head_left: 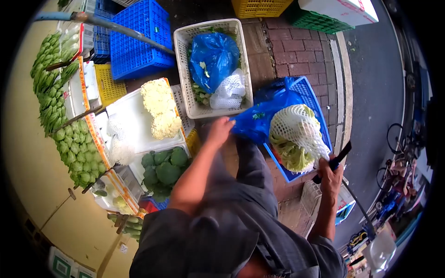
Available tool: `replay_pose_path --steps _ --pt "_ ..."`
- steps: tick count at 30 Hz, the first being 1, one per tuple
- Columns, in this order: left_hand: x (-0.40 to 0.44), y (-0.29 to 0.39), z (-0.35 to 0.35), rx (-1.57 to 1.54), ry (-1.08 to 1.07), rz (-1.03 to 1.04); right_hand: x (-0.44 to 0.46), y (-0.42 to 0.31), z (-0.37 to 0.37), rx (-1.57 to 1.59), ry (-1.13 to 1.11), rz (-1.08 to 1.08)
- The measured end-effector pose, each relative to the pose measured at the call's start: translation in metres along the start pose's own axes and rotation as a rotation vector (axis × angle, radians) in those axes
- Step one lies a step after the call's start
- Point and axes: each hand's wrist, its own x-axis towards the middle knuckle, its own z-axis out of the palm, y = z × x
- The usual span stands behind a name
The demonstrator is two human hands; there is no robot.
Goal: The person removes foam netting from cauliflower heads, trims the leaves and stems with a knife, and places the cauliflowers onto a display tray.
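My left hand [221, 131] pinches the edge of a blue plastic bag [255, 121], which stretches to the right over a blue crate [311, 92]. In my right hand [330, 178] are a knife [341, 155] with a dark blade and the end of a white foam net [296, 127]. The net partly covers a cauliflower [296, 160] with pale green stems, above the blue crate. Left of the crate, a white crate [181, 74] holds another blue bag [214, 60] and crumpled white netting [228, 91].
Cauliflowers [161, 110] and broccoli [166, 169] lie in white foam boxes to the left. Beyond them are boxes of green vegetables [79, 150]. A large blue crate [141, 39] stands at the upper left. Brick paving [296, 51] and a road [373, 69] lie to the right.
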Motion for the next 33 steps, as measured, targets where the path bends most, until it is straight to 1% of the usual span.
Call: replay_pose_path --steps 1,2,3,4,5,6,7,8,10,12,16,17,18,19,20,21,22,23,24,26,27,28,29,30,32,33 --pt "0.005 -0.005 -0.014 -0.210 0.006 0.030 -0.006 -0.013 -0.001 -0.002 -0.001 -0.033" --pt "0.013 -0.009 -0.030 -0.253 0.072 -0.002 -0.013 -0.027 -0.002 -0.006 0.000 -0.063" --pt "0.007 0.018 -0.049 -0.375 0.094 -0.048 -0.019 -0.037 -0.003 0.038 -0.021 -0.104" --pt "0.010 0.024 -0.068 -0.489 0.067 -0.001 -0.026 -0.046 -0.004 0.081 -0.022 -0.126" --pt "0.002 0.050 -0.081 -0.652 0.101 -0.008 -0.032 -0.056 -0.007 0.101 -0.031 -0.127" --pt "0.006 0.053 -0.099 -0.699 0.121 0.033 -0.037 -0.066 -0.008 0.126 -0.041 -0.132" --pt "0.008 0.058 -0.111 -0.729 0.161 0.162 -0.046 -0.077 -0.007 0.136 -0.017 -0.151" --pt "-0.003 0.083 -0.137 -0.780 0.155 0.189 -0.058 -0.091 -0.004 0.141 0.003 -0.170" --pt "-0.006 0.102 -0.159 -0.902 0.197 0.313 -0.066 -0.102 -0.003 0.125 -0.020 -0.199" --pt "-0.016 0.121 -0.177 -0.951 0.241 0.391 -0.071 -0.109 -0.003 0.102 -0.036 -0.214" --pt "0.016 0.111 -0.196 -1.010 0.220 0.513 -0.075 -0.121 0.007 -0.034 -0.050 -0.236" --pt "0.021 0.110 -0.190 -0.944 0.208 0.492 -0.072 -0.119 0.009 -0.071 -0.066 -0.240" --pt "0.023 0.107 -0.179 -0.738 0.255 0.326 -0.071 -0.119 0.014 -0.096 -0.100 -0.223" --pt "0.027 0.093 -0.172 -0.136 0.096 0.303 -0.069 -0.116 0.017 -0.128 -0.133 -0.202" --pt "0.044 0.078 -0.158 0.538 -0.120 0.071 -0.063 -0.109 0.019 -0.160 -0.167 -0.182" --pt "0.043 0.053 -0.142 0.648 -0.199 0.130 -0.052 -0.093 0.020 -0.197 -0.197 -0.220" --pt "0.046 0.022 -0.125 0.665 0.013 0.257 -0.049 -0.084 0.028 -0.240 -0.170 -0.223" --pt "0.033 0.036 -0.113 0.540 0.240 0.149 -0.048 -0.084 0.038 -0.280 -0.169 -0.192" --pt "0.020 0.047 -0.104 0.497 0.446 0.168 -0.049 -0.083 0.047 -0.323 -0.168 -0.151" --pt "-0.011 0.059 -0.093 0.320 0.504 0.401 -0.044 -0.077 0.063 -0.395 -0.224 -0.163" --pt "-0.027 0.062 -0.086 0.221 0.306 0.396 -0.046 -0.080 0.073 -0.408 -0.231 -0.127" --pt "-0.041 0.064 -0.080 0.121 0.107 0.392 -0.049 -0.086 0.084 -0.416 -0.246 -0.137" --pt "-0.052 0.067 -0.076 0.133 -0.044 0.307 -0.050 -0.092 0.093 -0.385 -0.281 -0.138" --pt "-0.055 0.055 -0.070 0.070 -0.003 0.334 -0.053 -0.095 0.102 -0.352 -0.319 -0.138" --pt "-0.052 0.026 -0.060 -0.059 0.104 0.395 -0.059 -0.104 0.120 -0.297 -0.322 -0.102" --pt "-0.064 0.036 -0.065 -0.122 0.064 0.384 -0.058 -0.105 0.126 -0.312 -0.327 -0.121"
